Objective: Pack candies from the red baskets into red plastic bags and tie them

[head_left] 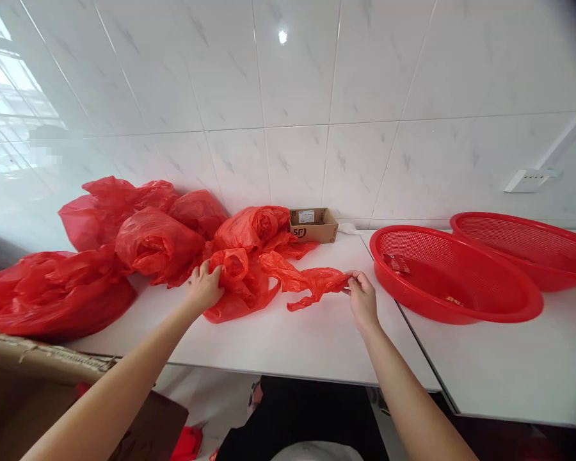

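A crumpled red plastic bag (254, 269) lies in the middle of the white table (288, 339). My left hand (204, 287) is closed on the bag's bunched body. My right hand (362, 296) pinches the twisted end of the same bag, which stretches between the two hands just above the tabletop.
More stuffed red plastic bags (139, 230) pile at the left, one large bag (48, 291) near the table's edge. A small cardboard box (313, 224) stands against the tiled wall. Two red mesh basins (454, 272) (532, 246) sit at right. A cardboard box (38, 378) is at lower left.
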Tool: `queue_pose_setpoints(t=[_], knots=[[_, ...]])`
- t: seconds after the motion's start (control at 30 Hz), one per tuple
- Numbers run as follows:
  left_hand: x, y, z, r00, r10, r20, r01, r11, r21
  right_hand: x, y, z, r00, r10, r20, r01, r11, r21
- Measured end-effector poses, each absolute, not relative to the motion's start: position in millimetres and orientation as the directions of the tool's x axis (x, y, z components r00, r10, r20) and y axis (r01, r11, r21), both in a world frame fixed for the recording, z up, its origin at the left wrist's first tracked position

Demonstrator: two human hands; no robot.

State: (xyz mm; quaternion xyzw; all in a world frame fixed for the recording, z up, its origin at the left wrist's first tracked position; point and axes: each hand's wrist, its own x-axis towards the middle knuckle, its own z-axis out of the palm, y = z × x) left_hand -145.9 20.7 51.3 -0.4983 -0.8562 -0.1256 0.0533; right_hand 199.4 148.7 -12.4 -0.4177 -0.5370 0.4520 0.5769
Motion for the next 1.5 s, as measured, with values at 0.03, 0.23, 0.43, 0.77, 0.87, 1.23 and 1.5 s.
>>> queue_pose_setpoints(t=[0.03,0.23,0.43,0.77,0.87,1.23,1.5], knots=[[-139,21,59,-0.514,0.822,0.248,0.858,0.484,0.175,203,147,-16,0.021,0.972,0.235,-0.092,0.236,-0.967],[-40,16,73,-0.296,0.746,0.597,0.954,0.199,0.224,205,131,-42,0.074,0.984,0.161,-0.164,0.171,-0.972],[14,25,16,0.034,0.888,0.459,0.95,-0.172,0.261,229,108,-43,0.019,0.989,0.145,-0.104,0.146,-0.984],[5,34,10,-0.085,0.918,0.387,0.863,-0.127,0.49,275,108,-66,0.15,0.961,0.231,0.21,0.197,-0.958],[9,36,9,-0.124,0.915,0.383,0.833,-0.114,0.542,270,96,-58,0.206,0.93,0.305,0.286,0.24,-0.928],[5,60,16,-0.141,0.937,0.319,0.651,-0.155,0.743,172,65,33,-0.548,0.798,0.25,0.706,0.602,-0.374],[-29,82,11,0.005,0.984,0.177,0.584,-0.146,0.798,170,161,52,-0.492,0.867,-0.078,0.868,0.481,-0.124]])
